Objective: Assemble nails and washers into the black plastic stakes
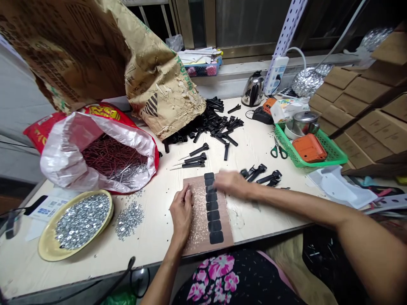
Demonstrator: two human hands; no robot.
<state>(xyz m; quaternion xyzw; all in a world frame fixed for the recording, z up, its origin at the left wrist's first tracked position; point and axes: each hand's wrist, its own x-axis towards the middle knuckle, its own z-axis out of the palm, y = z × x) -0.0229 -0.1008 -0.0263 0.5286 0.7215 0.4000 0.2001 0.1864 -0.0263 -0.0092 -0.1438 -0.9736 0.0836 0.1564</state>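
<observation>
A brown board [199, 220] scattered with small pale bits lies at the table's front edge, with a column of several black rounded pads [214, 225] on its right part. My left hand [182, 212] rests at the board's left side, fingers pinched together; what they hold, if anything, is too small to tell. Over the upper pads reaches my right hand [230, 184], blurred by motion, its fingertips unclear. Right of it lie black plastic parts [258, 173]. Three black parts with thin metal pins [196, 160] sit beyond the board.
A yellow bowl of metal washers [83, 220], a loose washer pile [129, 219] and an open bag of screws [111, 159] are at left. Black parts [219, 123] are heaped behind. Scissors [279, 149], a green basket [333, 157] and cardboard boxes [378, 131] stand right.
</observation>
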